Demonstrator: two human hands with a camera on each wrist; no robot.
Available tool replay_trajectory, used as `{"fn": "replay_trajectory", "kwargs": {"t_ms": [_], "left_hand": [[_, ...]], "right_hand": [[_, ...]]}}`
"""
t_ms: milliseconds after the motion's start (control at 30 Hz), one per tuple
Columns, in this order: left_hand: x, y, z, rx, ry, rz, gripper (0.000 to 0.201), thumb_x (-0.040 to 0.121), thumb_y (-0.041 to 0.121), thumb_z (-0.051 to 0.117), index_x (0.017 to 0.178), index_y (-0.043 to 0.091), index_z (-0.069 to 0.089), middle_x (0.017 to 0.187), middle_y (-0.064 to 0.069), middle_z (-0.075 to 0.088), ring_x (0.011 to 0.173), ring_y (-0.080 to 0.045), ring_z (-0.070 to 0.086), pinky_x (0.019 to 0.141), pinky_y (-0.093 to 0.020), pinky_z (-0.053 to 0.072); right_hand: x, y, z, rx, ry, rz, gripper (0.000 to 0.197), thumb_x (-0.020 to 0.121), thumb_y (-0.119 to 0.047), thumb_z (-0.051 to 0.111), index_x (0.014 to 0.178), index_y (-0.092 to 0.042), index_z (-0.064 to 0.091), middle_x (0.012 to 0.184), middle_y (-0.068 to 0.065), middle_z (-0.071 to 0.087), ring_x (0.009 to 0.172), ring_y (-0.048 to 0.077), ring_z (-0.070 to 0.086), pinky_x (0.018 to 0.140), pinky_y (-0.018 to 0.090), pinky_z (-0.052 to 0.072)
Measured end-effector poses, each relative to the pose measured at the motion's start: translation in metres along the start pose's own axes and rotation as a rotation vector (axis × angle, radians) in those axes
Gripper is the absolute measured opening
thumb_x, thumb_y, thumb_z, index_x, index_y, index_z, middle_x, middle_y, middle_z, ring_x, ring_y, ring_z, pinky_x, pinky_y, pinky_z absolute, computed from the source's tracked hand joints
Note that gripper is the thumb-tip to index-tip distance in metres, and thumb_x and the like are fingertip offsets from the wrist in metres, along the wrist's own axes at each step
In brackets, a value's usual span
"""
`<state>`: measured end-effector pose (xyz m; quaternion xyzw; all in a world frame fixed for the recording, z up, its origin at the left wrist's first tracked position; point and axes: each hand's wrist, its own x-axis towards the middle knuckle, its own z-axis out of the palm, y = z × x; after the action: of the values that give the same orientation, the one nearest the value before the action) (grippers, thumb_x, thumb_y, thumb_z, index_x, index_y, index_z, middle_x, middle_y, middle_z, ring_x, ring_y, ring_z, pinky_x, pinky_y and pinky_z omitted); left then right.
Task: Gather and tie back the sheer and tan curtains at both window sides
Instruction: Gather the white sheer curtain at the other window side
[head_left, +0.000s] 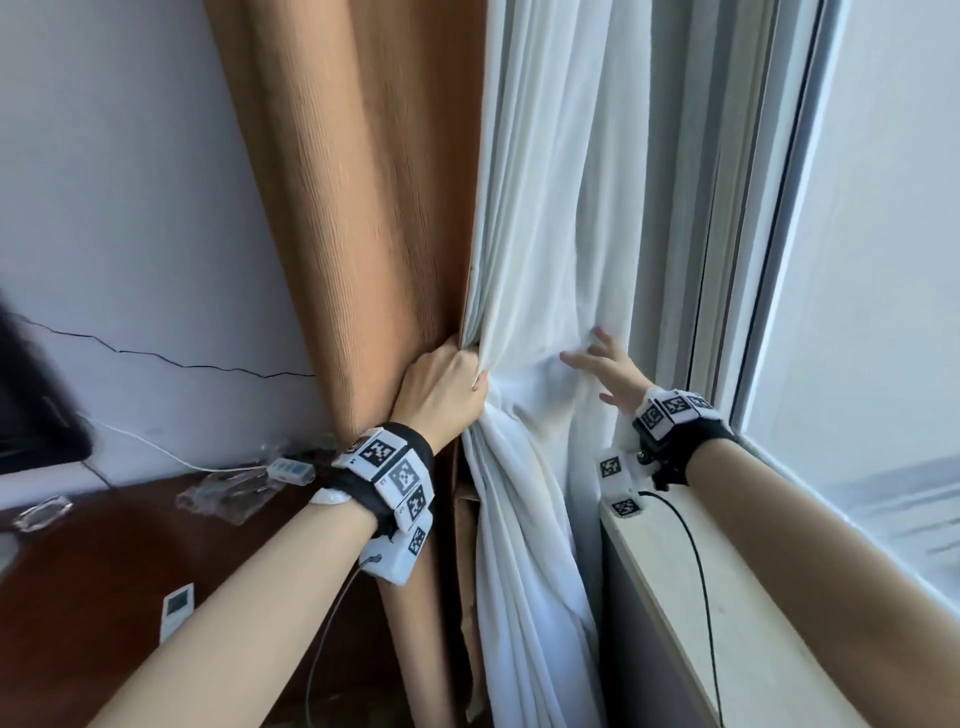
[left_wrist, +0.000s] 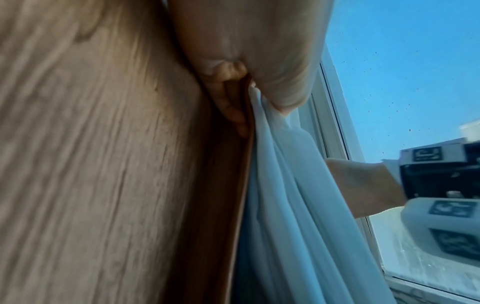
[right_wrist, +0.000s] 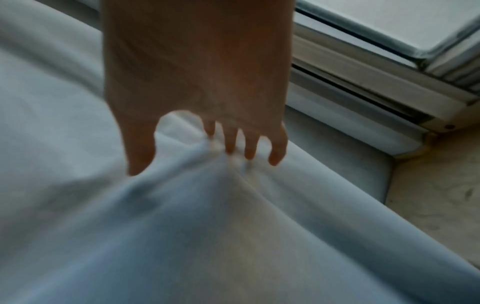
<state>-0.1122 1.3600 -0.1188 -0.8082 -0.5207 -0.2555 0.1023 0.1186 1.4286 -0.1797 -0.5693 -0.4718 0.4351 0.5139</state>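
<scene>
Gathering underway at window's left side. Our left hand (head_left: 441, 387) grips bunched edge where tan curtain (head_left: 363, 208) meets sheer curtain (head_left: 550, 218), fingers curled tight round both. Our right hand (head_left: 610, 371) rests fingers spread on sheer folds beside window frame (head_left: 737, 260), holding nothing. We judge: sweep loose sheer leftward into left fist, keep fist firm, catch every fold before tying.
</scene>
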Motion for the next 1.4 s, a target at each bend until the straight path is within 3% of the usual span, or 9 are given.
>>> {"fn": "replay_trajectory", "kwargs": {"t_ms": [133, 267, 533, 667, 767, 933, 1133, 1233, 1400], "left_hand": [[0.006, -0.003, 0.002, -0.063, -0.028, 0.013, 0.016, 0.087, 0.015, 0.052, 0.072, 0.008, 0.050, 0.091, -0.023, 0.061, 0.084, -0.045, 0.060, 0.069, -0.045, 0.050], [0.012, -0.005, 0.006, -0.066, -0.039, 0.017, 0.016, 0.086, 0.013, 0.053, 0.081, 0.000, 0.059, 0.093, -0.025, 0.062, 0.086, -0.047, 0.060, 0.071, -0.047, 0.050], [0.010, -0.012, 0.022, -0.014, 0.055, 0.075, 0.044, 0.089, 0.007, 0.052, 0.131, 0.003, 0.041, 0.105, -0.030, 0.056, 0.079, -0.049, 0.062, 0.065, -0.051, 0.051], [0.008, -0.006, 0.026, 0.016, 0.111, 0.143, 0.090, 0.088, 0.004, 0.053, 0.149, 0.037, -0.005, 0.096, -0.025, 0.057, 0.068, -0.044, 0.062, 0.059, -0.050, 0.052], [0.006, 0.009, 0.026, -0.028, 0.057, 0.150, 0.089, 0.093, 0.001, 0.039, 0.142, 0.062, -0.004, 0.088, -0.016, 0.050, 0.071, -0.038, 0.061, 0.070, -0.046, 0.053], [0.021, 0.021, 0.036, -0.237, 0.033, 0.017, 0.044, 0.081, 0.007, 0.052, 0.121, 0.024, 0.062, 0.105, -0.022, 0.062, 0.093, -0.043, 0.061, 0.079, -0.045, 0.053], [0.017, 0.048, 0.027, -0.467, 0.032, -0.014, 0.049, 0.083, 0.057, 0.046, 0.082, 0.013, 0.069, 0.079, -0.005, 0.072, 0.078, -0.024, 0.066, 0.068, -0.032, 0.052], [0.022, 0.032, 0.023, -0.276, 0.014, -0.013, 0.030, 0.082, 0.035, 0.056, 0.093, 0.010, 0.068, 0.096, -0.016, 0.070, 0.092, -0.036, 0.064, 0.075, -0.037, 0.053], [0.019, 0.013, 0.018, -0.114, -0.035, 0.000, 0.009, 0.081, 0.011, 0.048, 0.072, 0.009, 0.049, 0.086, -0.025, 0.063, 0.081, -0.046, 0.059, 0.068, -0.045, 0.050]], "right_hand": [[0.021, -0.003, 0.020, 0.048, -0.232, 0.133, 0.088, 0.071, -0.056, 0.075, 0.144, -0.033, 0.031, 0.154, -0.009, 0.029, 0.142, 0.017, 0.024, 0.112, 0.056, 0.011], [0.026, -0.004, 0.046, 0.154, -0.083, -0.010, 0.020, 0.088, -0.033, 0.069, 0.088, -0.016, 0.057, 0.084, -0.001, 0.061, 0.076, 0.015, 0.057, 0.072, 0.029, 0.043], [-0.005, 0.003, 0.030, -0.465, 0.226, -0.425, 0.042, 0.098, -0.029, 0.053, 0.063, -0.016, 0.035, 0.052, 0.002, 0.039, 0.055, 0.024, 0.035, 0.053, 0.030, 0.027], [-0.045, 0.014, 0.008, -0.715, 0.317, -0.601, 0.018, 0.100, -0.023, 0.046, 0.094, -0.007, 0.050, 0.057, 0.012, 0.047, 0.057, 0.043, 0.049, 0.053, 0.038, 0.036], [-0.072, 0.015, 0.005, -0.836, 0.364, -0.685, 0.015, 0.093, -0.014, 0.052, 0.084, -0.008, 0.042, 0.052, 0.014, 0.041, 0.050, 0.046, 0.048, 0.047, 0.039, 0.037], [-0.096, 0.025, 0.024, -0.864, 0.196, -0.688, 0.024, 0.088, -0.007, 0.052, 0.107, 0.000, 0.040, 0.063, 0.024, 0.054, 0.055, 0.047, 0.051, 0.048, 0.037, 0.028], [-0.105, 0.024, 0.063, -0.721, -0.082, -0.590, 0.080, 0.079, 0.004, 0.051, 0.148, -0.001, 0.010, 0.109, 0.021, 0.057, 0.088, 0.041, 0.057, 0.061, 0.026, 0.029], [-0.099, 0.027, 0.056, -0.558, -0.291, -0.543, 0.068, 0.081, 0.003, 0.048, 0.144, -0.012, 0.025, 0.121, 0.016, 0.057, 0.109, 0.029, 0.056, 0.082, 0.025, 0.039], [-0.059, 0.024, 0.025, -0.091, 0.181, -0.397, 0.035, 0.083, 0.001, 0.046, 0.106, -0.019, 0.062, 0.096, -0.004, 0.074, 0.087, 0.009, 0.067, 0.069, 0.018, 0.047]]}}
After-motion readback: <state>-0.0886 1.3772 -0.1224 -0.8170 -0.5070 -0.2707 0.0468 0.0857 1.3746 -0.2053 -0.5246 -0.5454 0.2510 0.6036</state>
